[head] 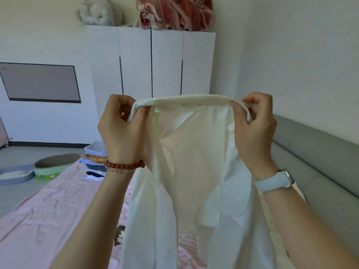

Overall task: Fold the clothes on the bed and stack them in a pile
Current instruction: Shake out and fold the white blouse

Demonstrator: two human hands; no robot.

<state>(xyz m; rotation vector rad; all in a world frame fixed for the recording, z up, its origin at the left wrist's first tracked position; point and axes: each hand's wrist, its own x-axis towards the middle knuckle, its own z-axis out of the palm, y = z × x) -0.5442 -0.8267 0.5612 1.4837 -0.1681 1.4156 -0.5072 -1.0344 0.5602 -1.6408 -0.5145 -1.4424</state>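
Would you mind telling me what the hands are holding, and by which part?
A white shirt, stretched by its top edge: left hand pinches one end, right hand the other.

Shirt (194,171): cream-white, plain, sheer enough to show light through. Bed sheet (48,210): pale pink, unpatterned where bare, with a pink-and-white striped patch low beside the shirt; folded pile (95,162) at its far end shows white, light blue and dark navy layers. Bracelet (124,165) red-brown beads; watch strap (272,182) pale blue-white; wardrobe (151,63) white with black seams; blanket (174,12) on top mottled red and pink; headboard (320,152) grey.
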